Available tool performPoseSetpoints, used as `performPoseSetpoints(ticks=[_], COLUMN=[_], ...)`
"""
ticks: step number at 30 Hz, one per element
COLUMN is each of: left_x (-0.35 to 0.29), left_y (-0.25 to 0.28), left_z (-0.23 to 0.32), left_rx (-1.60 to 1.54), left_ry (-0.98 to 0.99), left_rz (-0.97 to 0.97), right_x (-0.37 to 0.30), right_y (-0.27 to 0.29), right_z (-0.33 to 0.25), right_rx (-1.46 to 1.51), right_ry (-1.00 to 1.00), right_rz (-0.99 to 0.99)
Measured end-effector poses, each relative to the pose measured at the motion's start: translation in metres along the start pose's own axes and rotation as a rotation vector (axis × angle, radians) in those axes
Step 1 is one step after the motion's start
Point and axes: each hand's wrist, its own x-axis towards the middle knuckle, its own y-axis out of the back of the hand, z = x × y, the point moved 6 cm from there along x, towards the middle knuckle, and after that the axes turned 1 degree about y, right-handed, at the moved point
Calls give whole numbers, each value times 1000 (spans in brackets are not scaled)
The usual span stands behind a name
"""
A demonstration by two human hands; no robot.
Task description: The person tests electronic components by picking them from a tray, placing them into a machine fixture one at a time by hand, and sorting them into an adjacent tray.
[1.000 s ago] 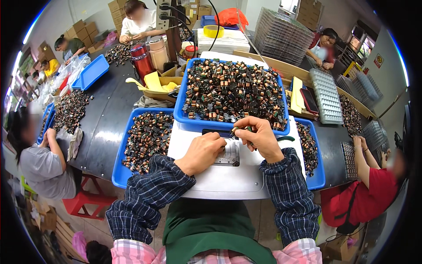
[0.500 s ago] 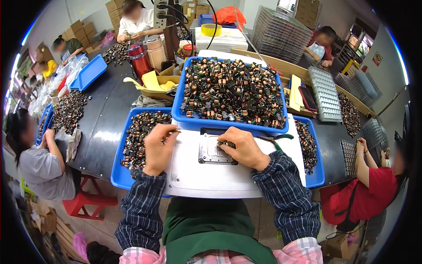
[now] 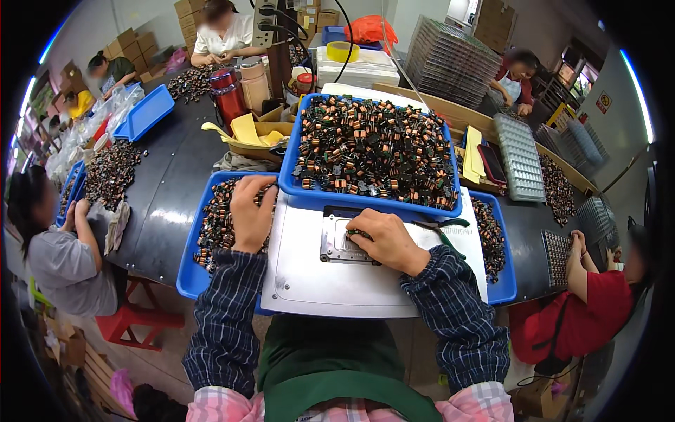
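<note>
My right hand (image 3: 394, 240) pinches a small coil component (image 3: 357, 233), dark with a bit of green, over the square metal fixture (image 3: 330, 247) set in the white work plate (image 3: 316, 288). My fingers cover most of the part. My left hand (image 3: 251, 214) is raised with curled fingers at the left corner of the big blue tray (image 3: 373, 199), above the left blue tray (image 3: 191, 271); what its fingertips hold, if anything, is hidden. Loose copper coil components (image 3: 373, 144) are heaped in the big tray.
Green-handled pliers (image 3: 450, 232) lie right of the fixture, beside another blue tray (image 3: 503, 285) of coils. A red flask (image 3: 228, 102) and yellow cardboard pieces (image 3: 246, 130) stand back left; a white cell tray (image 3: 522, 158) leans back right. Several co-workers sit around the table.
My left hand has shifted slightly left and up, its fingertips now against the big tray's corner. My right hand remains over the fixture, its fingers lowered a little. The view has shifted slightly.
</note>
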Motion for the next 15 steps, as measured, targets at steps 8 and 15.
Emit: performPoseSetpoints(ticks=[8,15], left_x=[19,14], left_y=[-54,-65], left_z=[52,57], left_rx=[190,312], left_ry=[-261,-297], left_rz=[-206,-236], right_x=[4,-6], right_y=[17,48], right_z=[3,47], right_rx=[281,1631], right_ry=[-31,-257], right_rz=[111,356])
